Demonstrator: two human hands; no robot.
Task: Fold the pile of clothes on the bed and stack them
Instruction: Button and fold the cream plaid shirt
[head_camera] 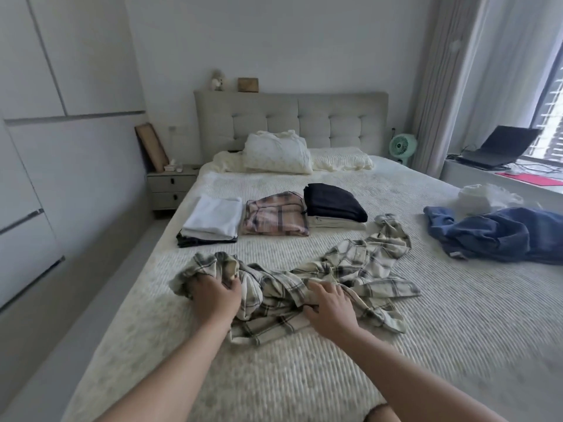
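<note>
I'd call this past halfway. Three folded stacks already sit in a row mid-frame on the bed (304,376): a white stack (211,221) at left, a pink plaid piece (275,217) in the middle, and a dark stack (335,202) over something pale on the right.

Still to do, as far as I can see: the plaid shirt (350,269) under my hands, the jeans (499,236) crumpled at the right edge, and a whitish bundle (484,196) just behind them, which I can't identify.

The shirt is cream with a dark check, thin and floppy, sprawled in a twisted heap across the lower middle of the frame, nowhere near flat yet.

My left hand (214,295) has a bunched end of it gripped. My right hand (330,309) lies on the cloth with fingers spread, just pressing, not gripping.
</note>
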